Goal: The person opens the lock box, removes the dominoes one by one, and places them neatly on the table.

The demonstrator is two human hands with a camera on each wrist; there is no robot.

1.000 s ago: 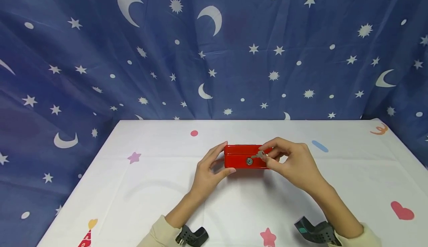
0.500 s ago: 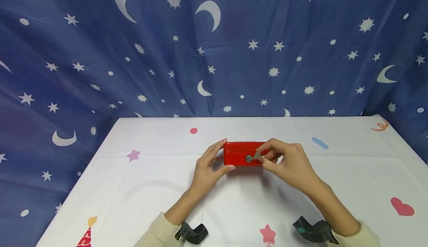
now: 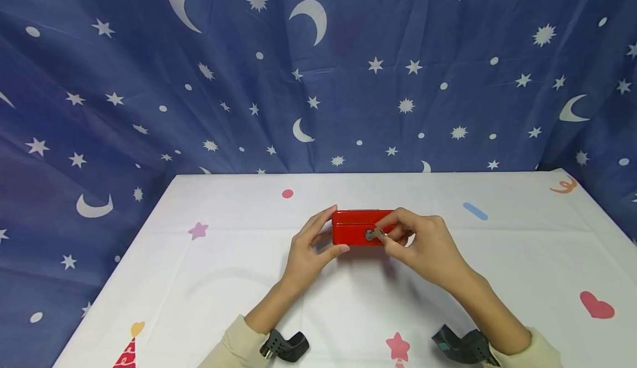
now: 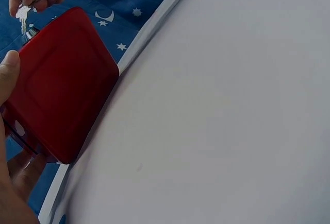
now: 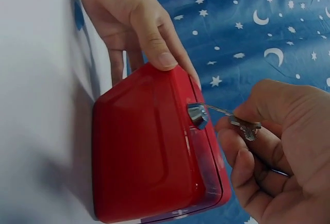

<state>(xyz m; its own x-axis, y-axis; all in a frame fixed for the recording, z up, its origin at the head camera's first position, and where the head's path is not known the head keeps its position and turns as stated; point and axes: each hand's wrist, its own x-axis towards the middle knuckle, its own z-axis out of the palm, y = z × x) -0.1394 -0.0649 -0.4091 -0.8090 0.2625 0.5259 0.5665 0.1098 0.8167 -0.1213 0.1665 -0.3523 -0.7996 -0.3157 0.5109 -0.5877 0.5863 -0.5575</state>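
A small red cash box (image 3: 350,234) is held up tilted, its round silver lock (image 5: 198,116) facing me. My left hand (image 3: 304,254) grips the box's left end, thumb along the lower edge and fingers at the top corner. Between thumb and index finger, my right hand (image 3: 430,246) pinches a silver key (image 5: 219,109). Its tip is right at the lock face in both wrist views. A second key (image 5: 250,131) hangs by the right fingertips in the right wrist view. The box's underside shows in the left wrist view.
A white tablecloth (image 3: 239,290) with printed shapes covers the table under both arms. Behind the table's far edge hangs a blue curtain (image 3: 239,108) with moons and stars. Dark wrist straps (image 3: 286,347) sit at the sleeve cuffs.
My right hand has moved left with the key, from just above and right of the lock to its face. My left hand keeps the same grip on the cash box.
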